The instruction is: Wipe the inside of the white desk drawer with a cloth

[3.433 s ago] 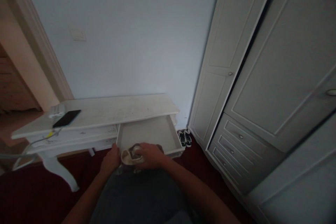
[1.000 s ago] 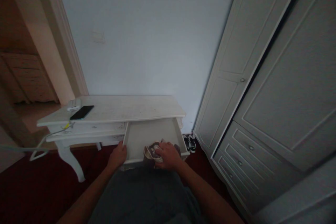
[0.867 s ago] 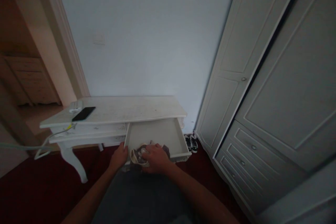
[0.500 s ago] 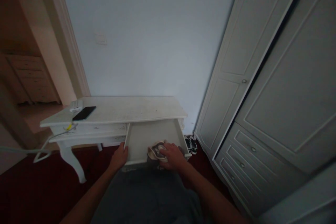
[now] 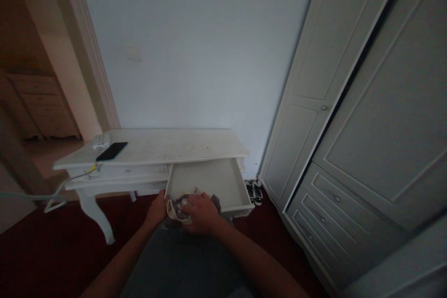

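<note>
A white drawer [image 5: 226, 186] is pulled out from the right half of the white table [image 5: 174, 144]. My right hand [image 5: 200, 212] is closed on a crumpled cloth [image 5: 177, 205], patterned brown-grey with a pale edge, and presses it on the drawer's front edge near the left corner. Some of the cloth is hidden under the palm. My left hand [image 5: 159, 207] grips the drawer's left side at the front corner, its fingertips over the rim, close beside the cloth.
A dark phone [image 5: 111, 151] lies on the table's left end, by a white object [image 5: 101, 141] and a cable [image 5: 75, 179]. Black-and-white shoes [image 5: 256, 193] stand on the red floor right of the drawer. A grey-white wardrobe [image 5: 300, 130] rises on the right.
My right hand has slid the cloth leftward along the drawer's front edge, from near the right corner to the left corner. My left hand stays on the drawer's left side.
</note>
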{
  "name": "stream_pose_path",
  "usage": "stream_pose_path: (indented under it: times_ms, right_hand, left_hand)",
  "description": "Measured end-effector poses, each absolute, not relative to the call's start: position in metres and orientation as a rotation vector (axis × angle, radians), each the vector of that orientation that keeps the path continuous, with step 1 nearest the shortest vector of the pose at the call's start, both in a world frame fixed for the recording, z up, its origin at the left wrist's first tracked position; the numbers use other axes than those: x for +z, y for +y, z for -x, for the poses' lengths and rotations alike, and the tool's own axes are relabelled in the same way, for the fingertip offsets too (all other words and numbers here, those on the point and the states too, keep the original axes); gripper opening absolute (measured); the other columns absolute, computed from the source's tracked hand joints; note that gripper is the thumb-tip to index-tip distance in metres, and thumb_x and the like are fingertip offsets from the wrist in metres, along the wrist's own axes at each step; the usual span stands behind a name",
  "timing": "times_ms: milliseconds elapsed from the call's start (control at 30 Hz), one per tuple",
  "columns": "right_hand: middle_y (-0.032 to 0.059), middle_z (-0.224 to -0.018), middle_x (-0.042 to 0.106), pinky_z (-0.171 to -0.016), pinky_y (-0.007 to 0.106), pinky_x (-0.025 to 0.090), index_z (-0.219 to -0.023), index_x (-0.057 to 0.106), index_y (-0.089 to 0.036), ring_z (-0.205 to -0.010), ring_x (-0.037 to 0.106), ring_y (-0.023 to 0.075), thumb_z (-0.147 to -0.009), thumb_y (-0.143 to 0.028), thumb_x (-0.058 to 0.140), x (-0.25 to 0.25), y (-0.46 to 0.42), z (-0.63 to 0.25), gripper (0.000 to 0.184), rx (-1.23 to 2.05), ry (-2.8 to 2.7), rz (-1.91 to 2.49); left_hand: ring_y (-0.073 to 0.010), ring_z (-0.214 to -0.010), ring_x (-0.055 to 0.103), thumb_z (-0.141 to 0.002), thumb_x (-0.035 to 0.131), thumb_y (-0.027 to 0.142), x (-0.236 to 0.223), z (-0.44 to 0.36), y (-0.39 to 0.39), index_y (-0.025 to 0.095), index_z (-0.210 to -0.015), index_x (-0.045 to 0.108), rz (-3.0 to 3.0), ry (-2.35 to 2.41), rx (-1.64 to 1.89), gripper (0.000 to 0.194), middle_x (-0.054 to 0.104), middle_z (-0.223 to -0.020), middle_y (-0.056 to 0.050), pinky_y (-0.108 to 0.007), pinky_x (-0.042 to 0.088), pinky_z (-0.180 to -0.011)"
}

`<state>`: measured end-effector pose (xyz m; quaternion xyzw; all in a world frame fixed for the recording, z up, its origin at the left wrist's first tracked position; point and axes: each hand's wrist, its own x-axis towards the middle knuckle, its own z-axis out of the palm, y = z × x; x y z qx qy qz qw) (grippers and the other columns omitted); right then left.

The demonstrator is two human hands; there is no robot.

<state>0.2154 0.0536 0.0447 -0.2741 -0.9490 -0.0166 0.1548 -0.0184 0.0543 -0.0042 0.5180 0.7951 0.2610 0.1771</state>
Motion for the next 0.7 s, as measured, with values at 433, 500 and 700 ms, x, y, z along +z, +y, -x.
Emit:
stream_pose_path:
  times_ms: [433,500,700]
  right_hand:
    - [0.0133,-0.126,0.066,-0.096,0.041,0.045,-0.118,0.07,-0.022,-0.115,0.06,0.03,-0.087,-0.048,0.073,0.039,0.086,-0.328,0.041,-0.012,-2.65,1.093]
    - [0.012,-0.122,0.066,-0.095,0.04,0.045,-0.116,0.071,-0.022,-0.111,0.061,0.0291,-0.087,-0.046,0.072,0.038,0.088,-0.344,0.037,-0.035,-2.616,1.151]
    - [0.0111,-0.123,0.066,-0.098,0.043,0.043,-0.115,0.069,-0.024,-0.114,0.059,0.0299,-0.086,-0.056,0.073,0.038,0.077,-0.306,0.043,-0.061,-2.69,1.015]
  left_hand:
    - [-0.0302,-0.114,0.073,-0.102,0.034,0.033,-0.012,0.018,0.061,0.016,-0.133,0.054,-1.407,2.249,0.754,0.04,0.075,-0.123,-0.019,-0.039,0.053,-0.095]
    - [-0.0297,-0.115,0.072,-0.103,0.034,0.033,-0.012,0.018,0.061,0.017,-0.133,0.054,-1.403,2.247,0.75,0.04,0.075,-0.123,-0.018,-0.038,0.053,-0.095]
    - [-0.0293,-0.115,0.072,-0.103,0.033,0.033,-0.01,0.019,0.06,0.017,-0.132,0.053,-1.395,2.255,0.724,0.039,0.075,-0.121,-0.018,-0.038,0.053,-0.095]
